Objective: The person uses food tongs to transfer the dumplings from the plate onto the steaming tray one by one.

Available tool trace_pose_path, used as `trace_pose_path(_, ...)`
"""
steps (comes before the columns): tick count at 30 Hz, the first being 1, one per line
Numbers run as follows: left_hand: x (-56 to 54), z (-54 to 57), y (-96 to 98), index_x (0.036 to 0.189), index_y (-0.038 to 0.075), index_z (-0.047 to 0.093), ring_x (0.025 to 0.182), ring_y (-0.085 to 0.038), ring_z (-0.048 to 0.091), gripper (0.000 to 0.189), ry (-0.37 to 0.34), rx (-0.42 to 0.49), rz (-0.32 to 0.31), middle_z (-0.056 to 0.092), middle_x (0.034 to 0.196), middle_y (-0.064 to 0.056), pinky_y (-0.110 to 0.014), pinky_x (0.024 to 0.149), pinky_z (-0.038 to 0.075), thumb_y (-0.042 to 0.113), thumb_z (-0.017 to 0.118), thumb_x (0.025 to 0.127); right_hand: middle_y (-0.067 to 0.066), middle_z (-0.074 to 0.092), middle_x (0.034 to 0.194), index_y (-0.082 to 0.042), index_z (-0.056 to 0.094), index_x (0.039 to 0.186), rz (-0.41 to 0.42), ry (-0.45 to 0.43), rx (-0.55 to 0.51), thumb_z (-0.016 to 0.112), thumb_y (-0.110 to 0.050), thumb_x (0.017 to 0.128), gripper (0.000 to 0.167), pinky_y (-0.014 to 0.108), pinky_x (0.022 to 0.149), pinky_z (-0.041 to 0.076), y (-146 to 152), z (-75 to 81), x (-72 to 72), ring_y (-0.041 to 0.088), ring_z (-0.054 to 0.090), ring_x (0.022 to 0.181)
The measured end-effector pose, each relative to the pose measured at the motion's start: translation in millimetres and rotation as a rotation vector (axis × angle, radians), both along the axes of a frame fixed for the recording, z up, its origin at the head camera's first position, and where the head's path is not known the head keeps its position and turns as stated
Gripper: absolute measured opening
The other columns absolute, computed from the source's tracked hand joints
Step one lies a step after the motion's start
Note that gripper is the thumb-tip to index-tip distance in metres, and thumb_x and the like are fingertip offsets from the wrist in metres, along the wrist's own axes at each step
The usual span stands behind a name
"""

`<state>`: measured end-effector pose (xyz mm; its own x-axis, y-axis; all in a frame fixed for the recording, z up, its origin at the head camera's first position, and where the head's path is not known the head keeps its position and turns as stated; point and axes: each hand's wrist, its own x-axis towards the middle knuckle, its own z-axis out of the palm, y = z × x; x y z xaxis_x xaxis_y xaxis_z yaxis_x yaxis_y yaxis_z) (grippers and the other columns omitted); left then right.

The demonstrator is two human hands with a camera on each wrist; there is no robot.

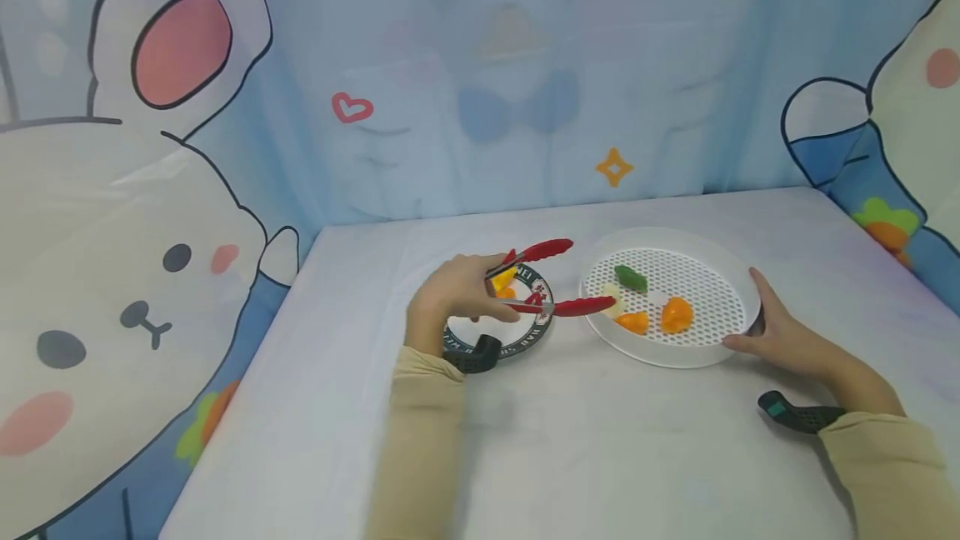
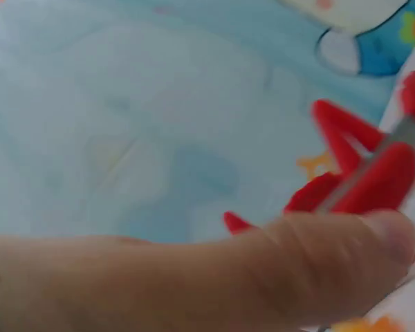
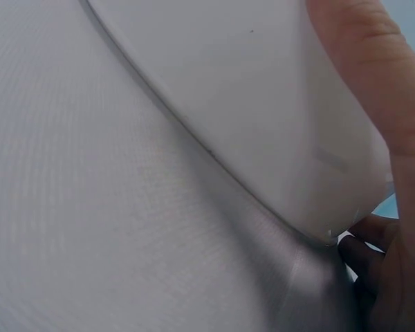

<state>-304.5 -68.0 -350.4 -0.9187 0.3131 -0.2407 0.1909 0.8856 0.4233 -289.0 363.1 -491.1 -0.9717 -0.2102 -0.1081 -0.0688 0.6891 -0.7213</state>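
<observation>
The red-ended tongs [image 1: 577, 307], likely light and springy, reach over the perforated tray's [image 1: 678, 355] left rim, best held as the left hand [image 1: 459, 290] does, fingers curled round them; the right hand [image 1: 780, 333] clasps the opposite rim.

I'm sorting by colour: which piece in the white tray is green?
The leaf-shaped piece, farthest back, is the only green one; the orange pieces and pale piece lie nearer.

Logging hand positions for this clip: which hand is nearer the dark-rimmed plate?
Left. The left hand, holding red tongs, appears over the dark-rimmed plate; the right hand is farther off, gripping the right edge of the white tray.
</observation>
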Motion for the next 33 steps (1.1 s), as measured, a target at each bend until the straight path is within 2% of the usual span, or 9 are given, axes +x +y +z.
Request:
trace_pose_path(3, 0.0, -1.9, -34.1, 0.148, 0.03, 0.034, 0.071, -0.019, 0.067, 0.093, -0.04, -0.017, 0.068, 0.065, 0.086, 0.004, -0.03, 0.064, 0.049, 0.041, 0.082, 0.069, 0.029, -0.033, 0.147, -0.007, -0.034, 0.142, 0.003, 0.014, 0.0, 0.066, -0.036, 0.086, 0.118, 0.071, 0.104, -0.002, -0.9, -0.9, -0.4, 0.053, -0.022, 0.135)
trace_pose_path(5, 0.1, -3.6, -49.9, 0.148, 0.03, 0.034, 0.074, -0.02, 0.067, 0.093, -0.052, -0.041, 0.114, 0.066, 0.086, 0.004, -0.031, 0.067, 0.048, 0.041, 0.082, 0.069, 0.029, -0.032, 0.147, -0.007, -0.034, 0.142, 0.001, 0.023, 0.001, 0.065, -0.035, 0.086, 0.117, 0.071, 0.103, -0.003, 1.0, -1.3, -0.1, 0.053, -0.022, 0.135)
trace_pose_path(8, 2.2, -4.5, -66.4, 0.148, 0.03, 0.034, 0.076, -0.021, 0.068, 0.093, -0.063, -0.08, 0.162, 0.067, 0.082, 0.002, -0.033, 0.072, 0.047, 0.042, 0.082, 0.069, 0.029, -0.032, 0.147, -0.007, -0.034, 0.143, -0.004, 0.038, 0.002, 0.066, -0.034, 0.086, 0.118, 0.07, 0.104, -0.003, 3.5, -3.6, -0.5, 0.053, -0.022, 0.135)
trace_pose_path(13, 6.4, -6.0, -82.7, 0.146, 0.026, 0.04, 0.075, -0.019, 0.069, 0.087, -0.09, -0.107, 0.2, 0.068, 0.082, 0.003, -0.035, 0.077, 0.047, 0.041, 0.082, 0.07, 0.029, -0.032, 0.147, -0.007, -0.034, 0.142, 0.003, 0.05, -0.006, 0.066, -0.034, 0.086, 0.118, 0.069, 0.104, -0.005, 3.2, -6.4, -2.1, 0.051, -0.024, 0.135)
trace_pose_path(18, 9.6, -7.6, -88.6, 0.14, 0.022, 0.049, 0.077, -0.019, 0.071, 0.075, -0.145, -0.09, 0.255, 0.07, 0.084, 0.001, -0.04, 0.081, 0.048, 0.034, 0.081, 0.073, 0.029, -0.033, 0.146, -0.008, -0.035, 0.142, 0.009, 0.038, -0.004, 0.065, -0.036, 0.087, 0.118, 0.069, 0.104, -0.005, -0.3, -5.5, -3.9, 0.051, -0.025, 0.135)
trace_pose_path(20, 9.8, -8.2, -87.1, 0.139, 0.022, 0.051, 0.076, -0.019, 0.071, 0.072, -0.163, -0.083, 0.267, 0.07, 0.091, -0.002, -0.042, 0.082, 0.048, 0.033, 0.081, 0.075, 0.028, -0.033, 0.146, -0.008, -0.036, 0.142, 0.001, 0.026, -0.001, 0.065, -0.037, 0.087, 0.118, 0.069, 0.104, -0.006, -0.5, -6.0, -2.9, 0.051, -0.025, 0.134)
trace_pose_path(25, 10.4, -9.9, -82.4, 0.138, 0.021, 0.051, 0.073, -0.017, 0.071, 0.07, -0.169, -0.084, 0.278, 0.065, 0.114, -0.009, -0.04, 0.084, 0.047, 0.033, 0.08, 0.076, 0.03, -0.033, 0.145, -0.007, -0.036, 0.141, -0.012, 0.012, 0.004, 0.065, -0.039, 0.087, 0.119, 0.069, 0.104, -0.005, -1.5, -5.8, -1.9, 0.052, -0.025, 0.134)
trace_pose_path(30, 10.9, -8.9, -78.2, 0.137, 0.021, 0.053, 0.071, -0.016, 0.071, 0.068, -0.169, -0.093, 0.286, 0.062, 0.12, -0.009, -0.039, 0.087, 0.044, 0.032, 0.08, 0.076, 0.03, -0.033, 0.145, -0.007, -0.036, 0.141, -0.012, -0.002, 0.007, 0.066, -0.039, 0.086, 0.12, 0.07, 0.104, -0.004, -2.0, -3.1, -2.3, 0.052, -0.024, 0.134)
trace_pose_path(33, 11.5, -5.4, -73.9, 0.136, 0.02, 0.055, 0.068, -0.014, 0.071, 0.066, -0.182, -0.086, 0.301, 0.06, 0.124, -0.01, -0.037, 0.085, 0.045, 0.031, 0.08, 0.076, 0.03, -0.034, 0.145, -0.008, -0.037, 0.141, -0.014, -0.013, 0.012, 0.066, -0.04, 0.086, 0.12, 0.07, 0.103, -0.004, -2.2, -1.0, -2.3, 0.053, -0.024, 0.133)
